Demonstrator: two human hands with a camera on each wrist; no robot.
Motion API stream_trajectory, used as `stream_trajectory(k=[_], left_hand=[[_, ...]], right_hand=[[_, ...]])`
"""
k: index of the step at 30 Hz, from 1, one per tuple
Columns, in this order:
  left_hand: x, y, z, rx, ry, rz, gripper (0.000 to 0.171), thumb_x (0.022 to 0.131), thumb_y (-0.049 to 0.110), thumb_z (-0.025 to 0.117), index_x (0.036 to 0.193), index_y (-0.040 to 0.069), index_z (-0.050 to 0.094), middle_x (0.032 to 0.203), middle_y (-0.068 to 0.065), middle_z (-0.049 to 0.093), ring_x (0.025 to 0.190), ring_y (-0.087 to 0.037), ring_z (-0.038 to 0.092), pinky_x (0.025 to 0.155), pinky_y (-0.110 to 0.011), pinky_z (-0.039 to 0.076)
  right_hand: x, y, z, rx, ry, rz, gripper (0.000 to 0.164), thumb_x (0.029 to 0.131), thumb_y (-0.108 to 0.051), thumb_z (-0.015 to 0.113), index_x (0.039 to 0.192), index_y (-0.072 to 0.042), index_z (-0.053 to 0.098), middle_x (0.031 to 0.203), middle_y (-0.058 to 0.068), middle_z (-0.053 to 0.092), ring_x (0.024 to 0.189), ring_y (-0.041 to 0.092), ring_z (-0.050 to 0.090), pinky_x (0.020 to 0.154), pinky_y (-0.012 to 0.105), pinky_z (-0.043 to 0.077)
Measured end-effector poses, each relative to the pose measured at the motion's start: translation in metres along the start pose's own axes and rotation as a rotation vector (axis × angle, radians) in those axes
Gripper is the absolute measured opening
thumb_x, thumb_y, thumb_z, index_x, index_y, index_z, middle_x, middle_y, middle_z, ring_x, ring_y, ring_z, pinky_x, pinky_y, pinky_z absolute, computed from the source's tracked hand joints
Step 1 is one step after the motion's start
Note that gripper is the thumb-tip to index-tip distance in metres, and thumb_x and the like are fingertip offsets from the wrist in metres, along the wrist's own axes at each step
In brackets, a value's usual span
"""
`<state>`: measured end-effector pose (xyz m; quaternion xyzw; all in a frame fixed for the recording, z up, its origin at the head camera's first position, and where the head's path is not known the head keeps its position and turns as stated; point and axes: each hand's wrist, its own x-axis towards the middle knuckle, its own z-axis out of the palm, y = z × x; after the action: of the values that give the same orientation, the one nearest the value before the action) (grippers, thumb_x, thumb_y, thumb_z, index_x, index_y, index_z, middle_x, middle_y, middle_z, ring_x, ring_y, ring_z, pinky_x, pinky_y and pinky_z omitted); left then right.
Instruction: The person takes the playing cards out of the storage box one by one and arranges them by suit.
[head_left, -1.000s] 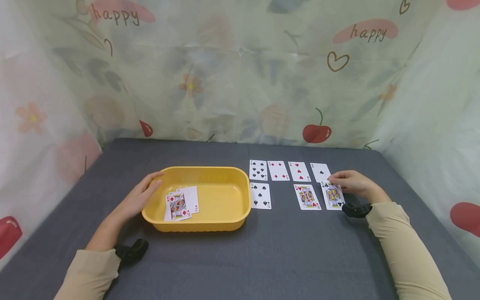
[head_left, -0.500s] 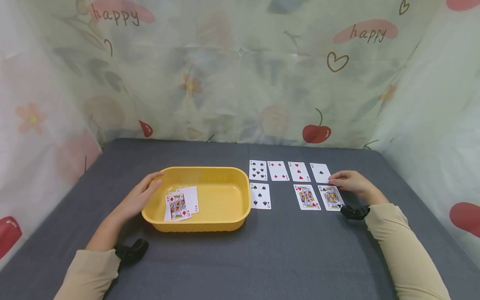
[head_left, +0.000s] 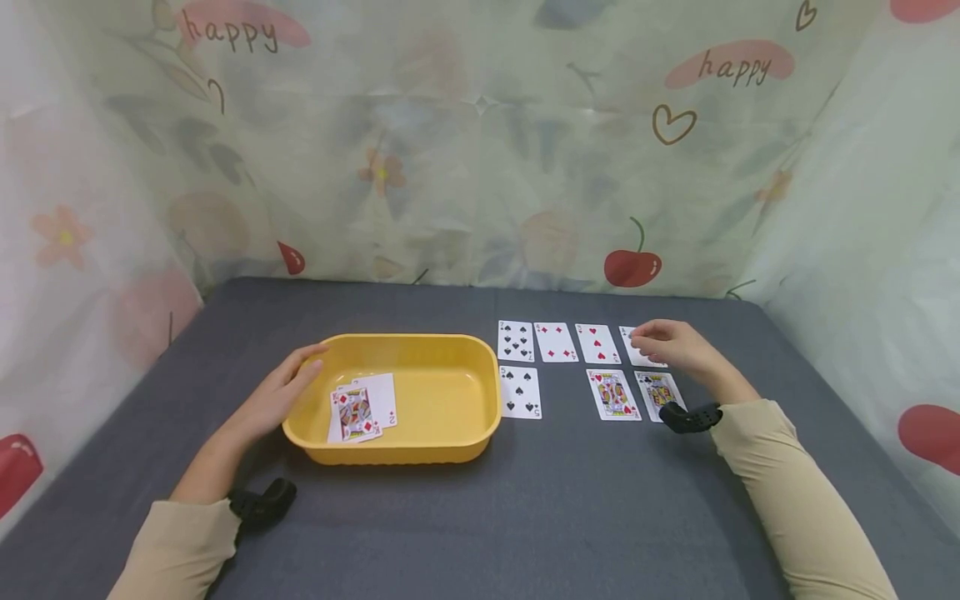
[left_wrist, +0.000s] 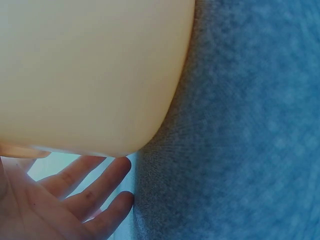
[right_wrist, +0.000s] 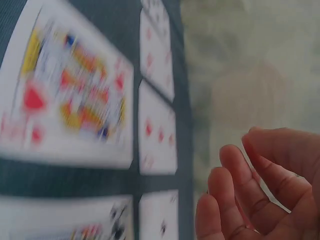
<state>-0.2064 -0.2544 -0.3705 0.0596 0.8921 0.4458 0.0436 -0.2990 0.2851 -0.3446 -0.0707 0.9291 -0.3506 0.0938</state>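
Left hand: touching the yellow tub, fingers relaxed
Right hand: hovering over the ace of clubs, loosely bent, holding nothing visible
Tabletop: leaving room between the hands, nearer the person
Five of spades: edging the tub opposite the left hand
Left wrist view: showing spread fingers the head view is hiding

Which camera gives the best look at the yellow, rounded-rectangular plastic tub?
The head view: it shows nearly the whole tub, rim and inside, with the bare left hand at one end. The left wrist view shows only part of its outside, close up; the right wrist view shows none.
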Motion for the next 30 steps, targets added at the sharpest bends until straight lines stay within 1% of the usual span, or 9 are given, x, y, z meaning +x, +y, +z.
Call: stream_trajectory(k=[4,9,11,13,18,20,23,26,30], left_hand=[[0.000,0.000,0.000,0.000,-0.003,0.000,0.058,0.101,0.041,0.030,0.146,0.005,0.023,0.152,-0.025,0.017,0.137,-0.043,0.021,0.108,-0.061,0.021],[0.000,0.000,0.000,-0.001,0.000,-0.004,0.058,0.101,0.041,0.030,0.146,0.005,0.023,0.152,-0.025,0.017,0.137,-0.043,0.021,0.108,-0.061,0.022],[0.000,-0.001,0.000,0.000,0.000,-0.006,0.058,0.101,0.041,0.030,0.146,0.005,0.023,0.152,-0.025,0.017,0.137,-0.043,0.022,0.108,-0.060,0.022],[0.001,-0.001,0.000,0.001,-0.001,-0.008,0.058,0.101,0.042,0.030,0.146,0.006,0.023,0.153,-0.024,0.017,0.137,-0.042,0.021,0.108,-0.061,0.021],[0.001,-0.001,0.000,-0.001,-0.004,-0.013,0.059,0.101,0.043,0.030,0.146,0.007,0.023,0.153,-0.024,0.017,0.137,-0.042,0.022,0.108,-0.061,0.022],[0.001,-0.001,-0.001,-0.002,-0.004,-0.014,0.059,0.101,0.043,0.030,0.146,0.007,0.023,0.153,-0.024,0.017,0.137,-0.042,0.023,0.108,-0.060,0.022],[0.000,-0.001,-0.001,-0.002,-0.005,-0.012,0.059,0.101,0.043,0.031,0.146,0.007,0.023,0.153,-0.024,0.017,0.137,-0.042,0.023,0.108,-0.060,0.022],[0.001,-0.002,-0.001,-0.001,-0.004,-0.004,0.058,0.101,0.043,0.031,0.146,0.006,0.024,0.152,-0.024,0.018,0.136,-0.042,0.024,0.108,-0.060,0.023],[0.001,-0.003,-0.001,0.004,0.001,0.008,0.057,0.101,0.041,0.031,0.145,0.005,0.024,0.151,-0.026,0.020,0.134,-0.042,0.026,0.106,-0.059,0.025]], right_hand=[[0.002,-0.032,0.009,0.022,-0.017,-0.087,0.041,0.093,-0.032,0.056,0.121,-0.001,0.055,0.117,0.021,0.059,0.103,0.033,0.057,0.089,0.040,0.048],[0.006,-0.075,0.023,0.074,-0.058,-0.189,0.031,0.093,-0.028,0.057,0.115,-0.005,0.059,0.106,0.011,0.063,0.092,0.021,0.058,0.083,0.034,0.047],[0.009,-0.090,0.030,0.094,-0.086,-0.213,0.028,0.093,-0.027,0.057,0.113,-0.007,0.060,0.103,0.007,0.063,0.090,0.016,0.057,0.082,0.032,0.047],[0.013,-0.104,0.038,0.105,-0.113,-0.230,0.026,0.092,-0.027,0.058,0.111,-0.009,0.060,0.102,0.006,0.062,0.091,0.016,0.057,0.083,0.032,0.047],[0.019,-0.134,0.058,0.110,-0.175,-0.275,0.026,0.091,-0.027,0.059,0.110,-0.010,0.061,0.105,0.008,0.063,0.098,0.023,0.058,0.085,0.032,0.049],[0.021,-0.145,0.066,0.115,-0.205,-0.292,0.028,0.092,-0.027,0.059,0.113,-0.008,0.061,0.108,0.009,0.063,0.099,0.025,0.057,0.086,0.034,0.049],[0.025,-0.160,0.078,0.115,-0.254,-0.309,0.030,0.092,-0.027,0.058,0.115,-0.008,0.060,0.113,0.011,0.063,0.100,0.026,0.057,0.087,0.035,0.049],[0.028,-0.175,0.090,0.116,-0.304,-0.335,0.027,0.092,-0.024,0.058,0.113,-0.008,0.061,0.116,0.012,0.062,0.104,0.026,0.058,0.090,0.038,0.049],[0.031,-0.195,0.107,0.088,-0.351,-0.379,0.024,0.091,-0.020,0.060,0.111,-0.006,0.063,0.112,0.012,0.065,0.105,0.024,0.060,0.094,0.037,0.048]])
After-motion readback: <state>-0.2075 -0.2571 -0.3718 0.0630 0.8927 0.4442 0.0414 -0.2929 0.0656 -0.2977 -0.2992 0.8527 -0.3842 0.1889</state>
